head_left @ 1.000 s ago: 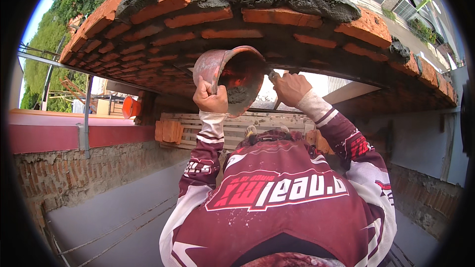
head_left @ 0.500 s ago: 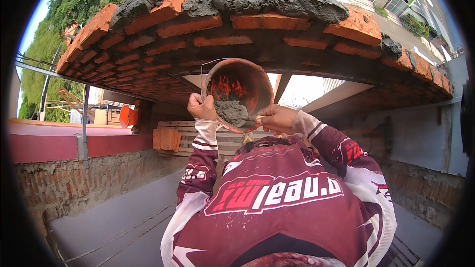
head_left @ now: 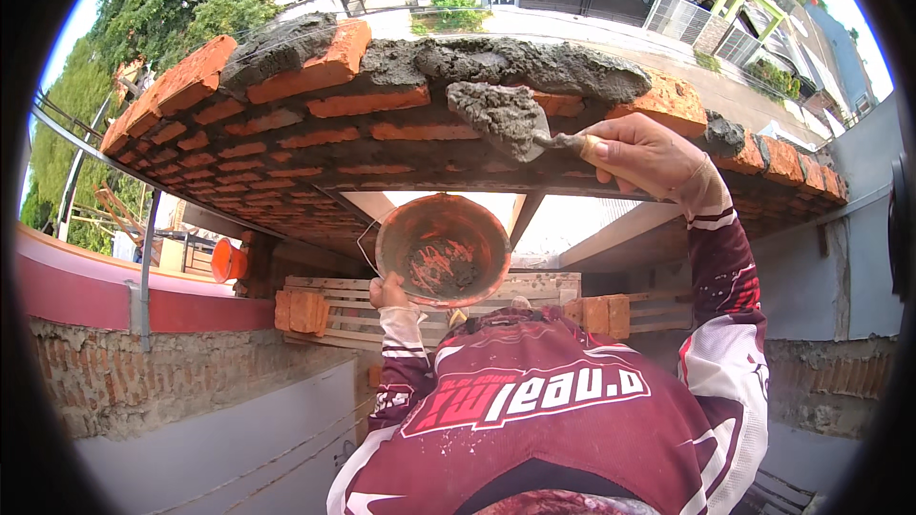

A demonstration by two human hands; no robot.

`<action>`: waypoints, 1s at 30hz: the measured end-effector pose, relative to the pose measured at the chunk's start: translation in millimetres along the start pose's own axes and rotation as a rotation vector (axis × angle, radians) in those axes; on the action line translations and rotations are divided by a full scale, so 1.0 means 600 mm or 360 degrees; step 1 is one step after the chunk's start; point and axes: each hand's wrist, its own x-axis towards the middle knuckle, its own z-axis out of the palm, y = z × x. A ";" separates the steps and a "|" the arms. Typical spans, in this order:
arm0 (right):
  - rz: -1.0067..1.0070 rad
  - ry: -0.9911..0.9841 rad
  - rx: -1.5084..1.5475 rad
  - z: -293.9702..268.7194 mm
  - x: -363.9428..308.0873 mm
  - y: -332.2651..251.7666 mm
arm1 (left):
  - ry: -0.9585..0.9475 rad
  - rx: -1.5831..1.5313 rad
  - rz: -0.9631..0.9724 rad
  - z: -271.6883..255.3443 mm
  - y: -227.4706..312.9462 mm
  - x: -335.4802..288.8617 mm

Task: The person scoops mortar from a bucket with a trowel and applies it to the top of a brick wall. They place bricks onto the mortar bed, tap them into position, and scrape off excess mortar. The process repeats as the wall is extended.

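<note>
My right hand (head_left: 649, 157) is closed round the handle of a trowel (head_left: 540, 133), held up at the near face of the brick wall (head_left: 401, 130). A heap of wet grey mortar (head_left: 496, 114) lies on its blade, close below the mortar bed (head_left: 534, 65) along the wall's top. Lower down, my left hand (head_left: 389, 292) grips the rim of an orange bucket (head_left: 444, 248). The bucket is tipped toward me, and its inside shows smears of mortar with orange showing through. Its thin wire handle hangs at the left side.
Loose bricks (head_left: 303, 313) rest on the wooden slat platform (head_left: 348, 298) below, with another stack (head_left: 603, 315) at right. A second orange bucket (head_left: 228, 260) stands at left near a metal pole (head_left: 150, 267). Beyond the wall lie a street and a metal fence.
My right hand has lifted the mortar-loaded trowel out of the bucket, up and to the right toward the wall top. The bucket in my left hand is lower and tipped more toward me.
</note>
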 end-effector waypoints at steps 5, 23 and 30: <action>-0.0069 0.0273 -0.0189 -0.072 0.026 -0.059 | 0.0045 -0.0012 0.0072 -0.021 0.005 0.008; -0.0723 0.1065 -0.1936 0.069 0.186 -0.071 | 0.0100 0.0130 -0.0031 -0.051 -0.021 0.043; -0.0677 0.1122 -0.1712 0.068 0.147 -0.067 | 0.0047 -0.0121 -0.0121 -0.052 0.017 0.021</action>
